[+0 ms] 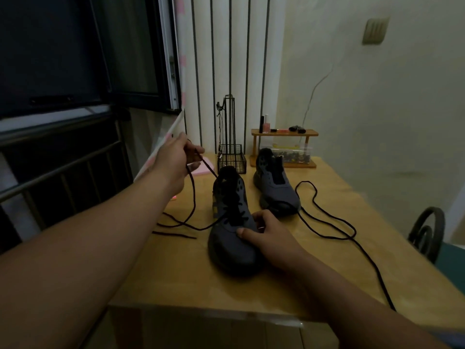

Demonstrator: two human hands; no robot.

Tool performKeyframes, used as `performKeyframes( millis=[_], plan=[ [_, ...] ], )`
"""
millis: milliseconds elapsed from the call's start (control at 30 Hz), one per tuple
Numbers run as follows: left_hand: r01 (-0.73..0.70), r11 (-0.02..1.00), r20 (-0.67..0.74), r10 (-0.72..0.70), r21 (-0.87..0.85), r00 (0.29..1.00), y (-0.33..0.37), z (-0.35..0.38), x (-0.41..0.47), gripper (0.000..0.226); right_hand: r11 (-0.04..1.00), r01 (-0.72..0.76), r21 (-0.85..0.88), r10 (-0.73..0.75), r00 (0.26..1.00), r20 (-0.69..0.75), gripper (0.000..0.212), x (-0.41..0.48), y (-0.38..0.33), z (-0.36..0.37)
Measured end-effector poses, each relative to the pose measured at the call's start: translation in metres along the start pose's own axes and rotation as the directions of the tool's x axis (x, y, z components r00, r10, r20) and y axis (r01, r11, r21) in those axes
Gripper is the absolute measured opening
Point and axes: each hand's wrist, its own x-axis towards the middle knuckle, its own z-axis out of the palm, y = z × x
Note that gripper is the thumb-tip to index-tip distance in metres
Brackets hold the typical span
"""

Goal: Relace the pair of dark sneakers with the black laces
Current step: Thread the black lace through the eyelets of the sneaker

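Near sneaker (pixel 230 250): we see a dark grey high-top with a black tongue, toe toward us, upright at the middle of the table (pixel 176 275). Only the lower eyelets look threaded.
Far sneaker (pixel 275 190): we find the same dark grey, standing farther back and to the right, well apart from the first. Its tongue is bare and no lace shows in it.
Held lace (pixel 193 195): black and round, it rises from the near sneaker's eyelets to the left hand, then loops down onto the table at the left, where its ends lie.
Loose lace (pixel 304 181): black, it curls on the table right of the far sneaker and trails off the near edge.
Left hand (pixel 173 162): raised above the table's left side, we see thumb and fingers pinching the held lace.
Right hand (pixel 271 238): it grips the near sneaker's toe, thumb across the top, fingers curled round the right side.
Basket (pixel 231 161): black wire with a tall wire tower, behind the near sneaker. We cannot tell what lies in it.
Shelf (pixel 284 133): small and wooden, behind the far sneaker. We make out a pink bottle (pixel 266 125) and dark small items on top.
Box (pixel 293 154): clear, under the shelf, holding small dark and yellow pieces.
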Motion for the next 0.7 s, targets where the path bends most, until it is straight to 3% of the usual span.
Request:
performKeyframes(
  millis=[133, 267, 367, 433, 533, 633, 700],
  plan=[
    [-0.11, 0.913, 0.2, 0.032, 0.394, 0.979, -0.01, 0.0, -0.017, 0.028, 0.996, -0.006, -0.085, 0.009, 0.999, 0.04, 0.057, 0.006, -0.018, -0.01],
    [-0.308, 0.736, 0.39, 0.066, 0.603, 0.919, 0.001, 0.005, -0.026, 0.036, 0.943, 0.23, -0.242, -0.256, 0.963, -0.084, 0.057, 0.042, -0.064, -0.016],
    [-0.473, 0.623, 0.489, 0.161, 0.624, 0.857, 0.015, 0.016, -0.031, 0.034, 0.907, 0.339, -0.251, -0.329, 0.941, 0.081, 0.041, 0.064, -0.107, -0.019],
    [-0.528, 0.592, 0.48, 0.255, 0.609, 0.839, 0.019, 0.018, -0.028, 0.029, 0.933, 0.322, -0.162, -0.303, 0.944, 0.13, 0.024, 0.071, -0.125, -0.027],
    [-0.549, 0.594, 0.408, 0.368, 0.588, 0.836, 0.011, 0.01, -0.024, 0.024, 0.967, 0.252, -0.035, -0.243, 0.956, 0.165, 0.019, 0.08, -0.135, -0.038],
    [-0.54, 0.634, 0.429, 0.338, 0.555, 0.838, 0.002, 0.011, -0.026, 0.025, 0.97, 0.23, -0.082, -0.196, 0.934, 0.297, 0.033, 0.082, -0.132, -0.034],
    [-0.527, 0.66, 0.393, 0.357, 0.535, 0.847, 0.006, 0.017, -0.024, 0.022, 0.983, 0.186, 0.009, -0.179, 0.929, 0.325, 0.024, 0.081, -0.13, -0.029]
  ],
)
